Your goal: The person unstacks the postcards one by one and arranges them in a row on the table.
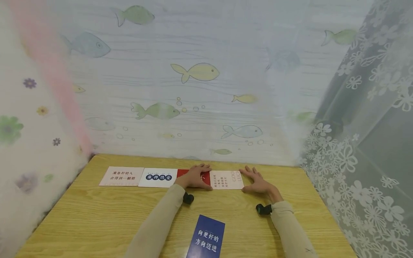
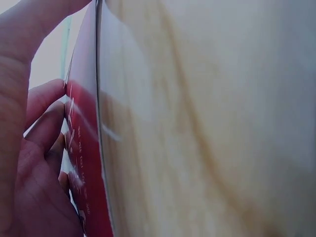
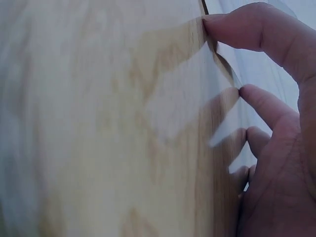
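Note:
A row of cards lies along the back of the wooden table. My left hand [image 1: 194,177] spreads over a red card [image 1: 183,172], its thumb and fingertips by the joint with a pale pink card [image 1: 226,184]. In the left wrist view, fingertips touch the red card's surface. At the pink card's right edge, the thumb and fingers of my right hand [image 1: 258,183] are spread and touch down. White lettering marks a dark blue card [image 1: 206,238], lying slightly turned in front of the row, apart from both hands.
Further left in the row are a white card [image 1: 158,183] with dark blue round marks and another pale pink card [image 1: 119,181]. Behind the table [image 1: 106,218] hangs a fish-patterned covering [image 1: 200,118]. A lace flower curtain [image 1: 358,179] borders the right side.

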`<state>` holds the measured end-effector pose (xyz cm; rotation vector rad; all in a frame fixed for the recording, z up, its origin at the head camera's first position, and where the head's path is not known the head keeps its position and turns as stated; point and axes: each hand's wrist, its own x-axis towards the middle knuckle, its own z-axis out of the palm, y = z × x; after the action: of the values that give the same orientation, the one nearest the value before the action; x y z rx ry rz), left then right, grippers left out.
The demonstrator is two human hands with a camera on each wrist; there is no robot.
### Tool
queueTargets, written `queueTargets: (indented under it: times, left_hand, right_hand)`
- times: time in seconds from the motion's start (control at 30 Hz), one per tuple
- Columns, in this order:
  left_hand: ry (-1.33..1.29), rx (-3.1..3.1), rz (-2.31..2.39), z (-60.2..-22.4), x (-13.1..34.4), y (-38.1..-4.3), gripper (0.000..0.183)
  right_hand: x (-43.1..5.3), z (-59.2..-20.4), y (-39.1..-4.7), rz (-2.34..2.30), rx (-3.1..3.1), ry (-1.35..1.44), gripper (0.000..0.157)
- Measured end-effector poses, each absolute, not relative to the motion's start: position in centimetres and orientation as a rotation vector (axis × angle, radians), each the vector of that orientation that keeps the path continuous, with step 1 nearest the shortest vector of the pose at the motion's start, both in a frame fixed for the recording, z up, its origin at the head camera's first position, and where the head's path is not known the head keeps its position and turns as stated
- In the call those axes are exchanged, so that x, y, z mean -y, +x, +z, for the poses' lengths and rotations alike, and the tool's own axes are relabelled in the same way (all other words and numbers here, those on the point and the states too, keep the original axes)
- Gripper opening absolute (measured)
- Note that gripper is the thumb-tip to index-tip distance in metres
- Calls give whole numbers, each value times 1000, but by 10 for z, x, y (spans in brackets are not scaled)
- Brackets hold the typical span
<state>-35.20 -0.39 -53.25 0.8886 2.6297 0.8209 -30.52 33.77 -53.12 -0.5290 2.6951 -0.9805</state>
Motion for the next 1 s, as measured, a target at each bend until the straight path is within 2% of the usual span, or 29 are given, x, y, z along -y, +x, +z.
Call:
queueTargets:
  times: [0.4,1.0]
  left_hand:
    - [799,-2605,924,-531,6,-347,93]
    - [897,-2535,1026,-535,11,-365,89]
  right_hand:
    - [-339,-534,-306,-989,-2713,-528,85]
    - [-334,-534,-311,-1004,-2751,-473,86]
